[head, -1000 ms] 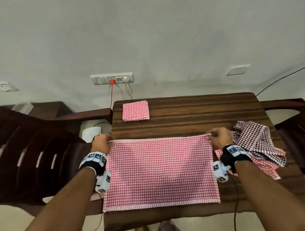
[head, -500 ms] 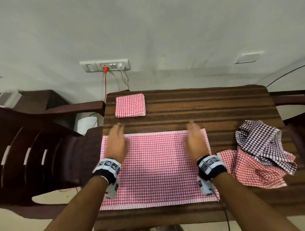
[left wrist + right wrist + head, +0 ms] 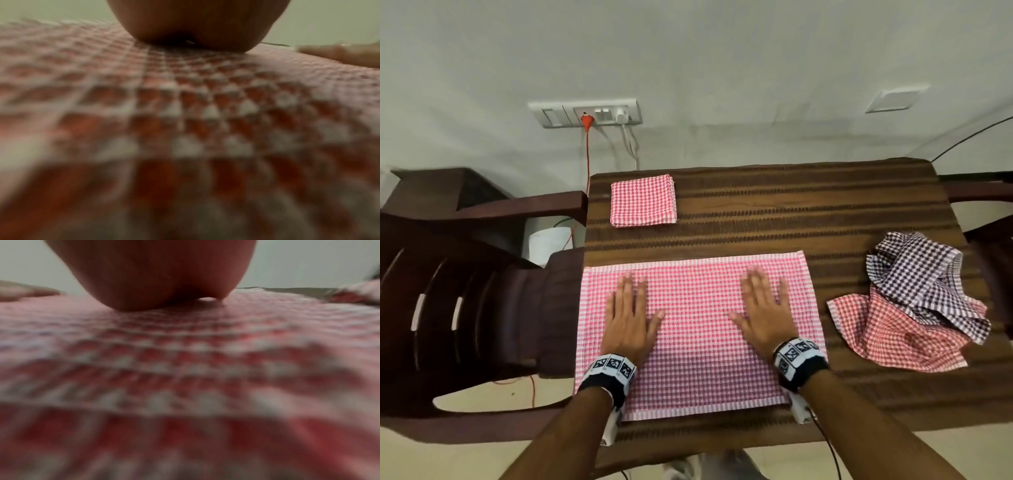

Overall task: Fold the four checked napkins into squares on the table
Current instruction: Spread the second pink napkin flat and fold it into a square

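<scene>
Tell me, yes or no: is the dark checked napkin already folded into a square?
No: in the head view the dark checked napkin lies crumpled on a red checked napkin at the table's right side.

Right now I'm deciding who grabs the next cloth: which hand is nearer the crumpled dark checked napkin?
Right. The right hand lies flat on the spread pink napkin, just left of the dark checked napkin; the left hand presses the pink napkin's far left side.

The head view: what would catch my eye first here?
The big pink checked napkin spread flat at the table's near edge, with the left hand and right hand pressed flat on it. Next, a small folded pink square at the far left corner, and a crumpled heap of red and dark checked napkins on the right.
</scene>
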A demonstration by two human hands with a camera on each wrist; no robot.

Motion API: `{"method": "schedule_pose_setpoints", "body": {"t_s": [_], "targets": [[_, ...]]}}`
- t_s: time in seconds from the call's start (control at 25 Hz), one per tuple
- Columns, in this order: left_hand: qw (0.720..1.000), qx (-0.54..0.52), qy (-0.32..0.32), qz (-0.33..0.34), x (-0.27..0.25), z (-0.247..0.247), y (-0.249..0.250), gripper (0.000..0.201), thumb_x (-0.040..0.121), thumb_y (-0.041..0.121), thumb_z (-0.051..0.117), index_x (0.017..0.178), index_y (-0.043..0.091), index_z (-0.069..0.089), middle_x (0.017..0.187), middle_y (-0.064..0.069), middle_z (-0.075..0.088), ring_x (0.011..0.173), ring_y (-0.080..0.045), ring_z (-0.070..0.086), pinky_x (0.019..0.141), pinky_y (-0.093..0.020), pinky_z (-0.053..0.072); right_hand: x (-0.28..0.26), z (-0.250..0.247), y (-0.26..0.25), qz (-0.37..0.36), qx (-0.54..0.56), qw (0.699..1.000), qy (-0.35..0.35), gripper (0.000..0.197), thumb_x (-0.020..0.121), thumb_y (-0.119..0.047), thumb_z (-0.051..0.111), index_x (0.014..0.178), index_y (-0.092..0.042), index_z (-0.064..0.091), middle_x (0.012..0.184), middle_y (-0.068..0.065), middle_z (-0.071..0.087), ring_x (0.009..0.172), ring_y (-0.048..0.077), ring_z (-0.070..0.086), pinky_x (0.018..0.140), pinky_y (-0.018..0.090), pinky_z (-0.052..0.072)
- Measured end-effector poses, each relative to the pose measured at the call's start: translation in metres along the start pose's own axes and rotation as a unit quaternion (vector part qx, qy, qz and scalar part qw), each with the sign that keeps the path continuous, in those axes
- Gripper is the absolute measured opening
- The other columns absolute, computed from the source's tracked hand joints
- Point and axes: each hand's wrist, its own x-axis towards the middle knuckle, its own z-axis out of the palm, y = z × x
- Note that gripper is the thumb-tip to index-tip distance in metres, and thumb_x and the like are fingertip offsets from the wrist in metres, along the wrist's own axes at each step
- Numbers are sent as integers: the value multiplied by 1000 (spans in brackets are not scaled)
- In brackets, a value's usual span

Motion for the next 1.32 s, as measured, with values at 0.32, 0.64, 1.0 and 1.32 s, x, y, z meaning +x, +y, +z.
{"method": "schedule_pose_setpoints", "body": {"t_s": [0.32, 0.64, 1.0, 1.32], "targets": [[1000, -9, 5, -3, -43, -9, 7, 78, 101, 60, 13, 159, 11, -4, 167, -11, -14, 154, -28, -12, 123, -59, -1, -52, -2, -3, 74, 31, 997, 5, 90, 95, -70, 1, 159, -7, -2, 167, 16, -11, 154, 33, -13, 122, 63, 0], [1000, 4, -4, 17, -116, 32, 8, 77, 101, 58, 15, 159, 8, 11, 168, -14, -3, 155, -30, -3, 122, -59, 13, -101, 50, -90, -65, -26, 997, 13, 84, 100, -70, 13, 160, -12, 4, 168, 14, -12, 155, 30, -13, 120, 64, 3], [999, -19, 15, -42, -125, 11, -2, 80, 100, 61, 17, 158, 6, 16, 166, -15, 12, 155, -32, 6, 124, -56, 5, -152, 49, 9, 222, 90, 969, 55, 68, 100, -49, 44, 150, -5, 33, 156, 24, 35, 141, 42, 34, 117, 55, 30], [981, 41, -10, 191, -32, -38, 135, 57, 104, 32, 38, 154, 7, 27, 159, -14, 32, 148, -31, 28, 124, -50, 18, -166, 29, 26, 309, 226, 914, 134, 31, 82, -6, 70, 111, -3, 60, 109, 21, 62, 100, 37, 56, 90, 48, 50]]}}
